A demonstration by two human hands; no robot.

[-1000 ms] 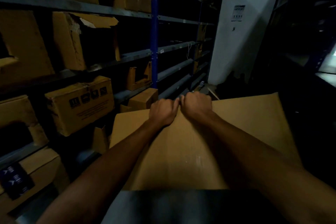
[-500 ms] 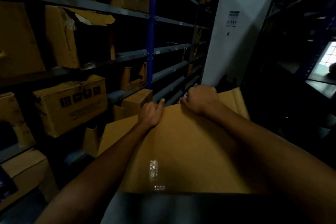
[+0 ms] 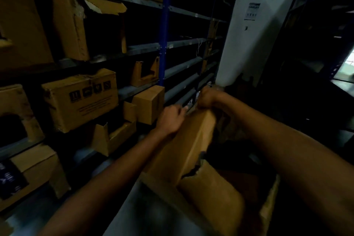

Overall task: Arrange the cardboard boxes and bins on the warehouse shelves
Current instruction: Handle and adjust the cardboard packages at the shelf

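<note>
Clamping the bent cardboard box (image 3: pixel 189 145) mid-frame, your right hand (image 3: pixel 208 98) fists its top edge, your left hand (image 3: pixel 171 120) curls round its upper left edge, just right of the shelves (image 3: pixel 143 50).

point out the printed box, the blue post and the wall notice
printed box (image 3: pixel 84 105), head view, front face
blue post (image 3: pixel 165 25), head view, middle stretch
wall notice (image 3: pixel 252 11), head view, paper centre

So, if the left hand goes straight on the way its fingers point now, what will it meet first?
Probably the right hand, which grips the top of the folded cardboard. The left hand points up and right toward it; depth is unclear, so the shelf beam behind is possible.
</note>
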